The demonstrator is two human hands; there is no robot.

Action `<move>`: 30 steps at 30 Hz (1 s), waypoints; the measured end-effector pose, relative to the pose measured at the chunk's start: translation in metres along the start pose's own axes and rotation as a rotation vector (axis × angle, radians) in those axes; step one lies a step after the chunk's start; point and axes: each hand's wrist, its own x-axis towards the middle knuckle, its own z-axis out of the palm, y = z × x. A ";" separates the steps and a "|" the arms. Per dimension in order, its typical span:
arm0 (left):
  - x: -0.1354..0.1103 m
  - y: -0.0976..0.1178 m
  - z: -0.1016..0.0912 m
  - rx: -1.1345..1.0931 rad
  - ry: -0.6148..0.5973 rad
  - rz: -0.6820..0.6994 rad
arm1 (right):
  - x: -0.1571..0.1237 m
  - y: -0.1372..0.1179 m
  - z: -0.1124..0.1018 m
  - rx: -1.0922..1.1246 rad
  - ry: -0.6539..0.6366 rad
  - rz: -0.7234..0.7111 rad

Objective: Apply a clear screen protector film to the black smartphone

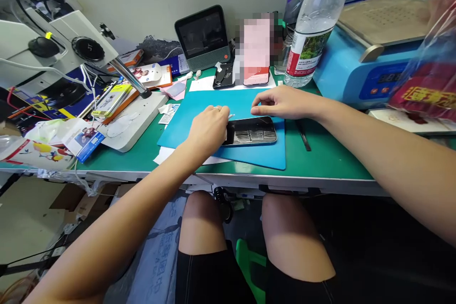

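A dark smartphone (252, 131) lies flat on a blue mat (188, 104), its glossy face up and showing pale striped reflections. My left hand (211, 128) is closed at the phone's left end and covers that end. A small white tip pokes out by its fingers; what it belongs to is hidden. Above the phone's upper right edge hovers or rests my right hand (280, 102), fingers loosely curved with a gap between them and nothing visible inside. Right of the mat lies a thin dark metal tool (303, 135).
Behind the mat stand a smart display (203, 35), a propped phone with a pink screen (256, 47) and a water bottle (313, 33). A blue heating machine (338, 64) fills the right. A microscope stand (130, 123) and loose packaging (46, 152) crowd the left.
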 end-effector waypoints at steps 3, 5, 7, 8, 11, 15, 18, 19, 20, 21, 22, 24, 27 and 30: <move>0.000 0.003 -0.003 0.002 -0.006 -0.004 | 0.000 -0.001 -0.001 -0.002 0.017 0.007; -0.003 0.005 -0.005 0.004 -0.014 0.003 | 0.000 -0.002 -0.001 -0.006 0.020 0.002; -0.005 0.006 -0.006 0.003 -0.021 0.010 | 0.000 -0.003 -0.001 -0.011 0.017 -0.002; -0.004 0.006 -0.006 0.002 -0.021 0.011 | 0.000 -0.003 -0.001 -0.015 0.015 -0.002; 0.008 0.007 -0.005 -0.006 -0.009 0.000 | 0.000 -0.002 -0.001 -0.017 0.011 0.005; 0.018 0.005 0.000 -0.019 0.021 -0.010 | 0.000 -0.002 -0.001 -0.013 0.010 0.007; 0.007 -0.001 0.004 -0.036 0.050 0.013 | 0.000 0.000 0.000 -0.026 0.010 -0.001; 0.000 -0.004 0.005 -0.045 0.058 0.017 | 0.000 0.001 0.000 -0.026 0.007 -0.007; -0.006 -0.008 0.006 -0.057 0.064 0.017 | 0.000 0.002 0.000 -0.023 0.004 -0.014; -0.011 -0.012 0.006 -0.071 0.069 0.014 | 0.000 0.002 0.000 -0.017 0.003 -0.019; -0.015 -0.016 0.007 -0.087 0.073 0.010 | 0.000 0.003 0.000 -0.011 0.003 -0.023; -0.021 -0.024 0.008 -0.119 0.083 0.002 | 0.000 0.003 0.000 0.000 0.004 -0.027; -0.024 -0.034 0.009 -0.244 0.127 -0.039 | -0.001 0.002 0.000 0.009 0.002 -0.025; -0.029 -0.035 0.011 -0.434 0.212 -0.088 | -0.001 0.001 0.000 0.006 0.001 -0.020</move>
